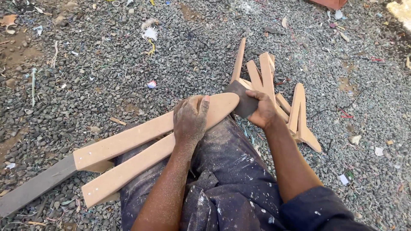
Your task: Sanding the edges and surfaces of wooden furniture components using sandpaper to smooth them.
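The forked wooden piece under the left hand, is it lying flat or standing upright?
Lying flat: the forked wooden piece rests across the lap, pinned by the left hand.
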